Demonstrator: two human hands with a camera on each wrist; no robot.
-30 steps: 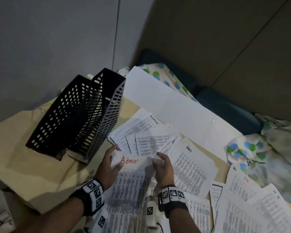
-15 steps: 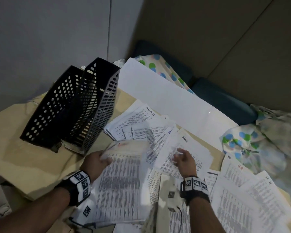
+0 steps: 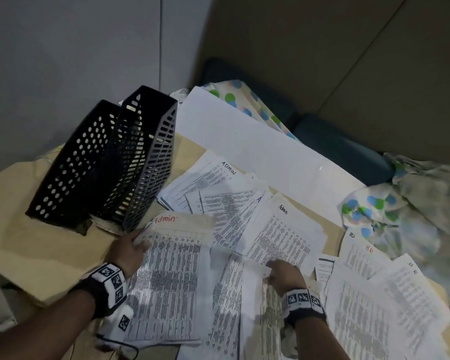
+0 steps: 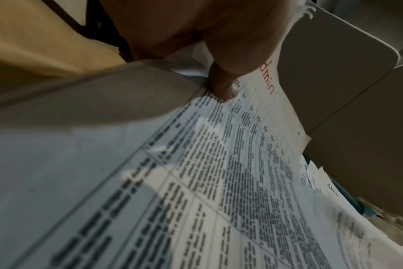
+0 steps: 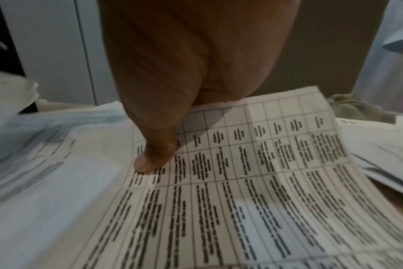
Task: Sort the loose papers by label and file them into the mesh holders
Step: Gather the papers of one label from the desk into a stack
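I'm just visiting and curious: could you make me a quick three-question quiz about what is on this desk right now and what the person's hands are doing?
1. True or false: the left hand grips a sheet marked "Admin" in red.
2. How many black mesh holders stand on the table? A) one B) two C) four
3. Fill in: the sheets near the right edge of the table carry the red label ___.

Key
1. True; the left wrist view shows its thumb pressed on that sheet.
2. B
3. HR

The right hand pinches another printed sheet.
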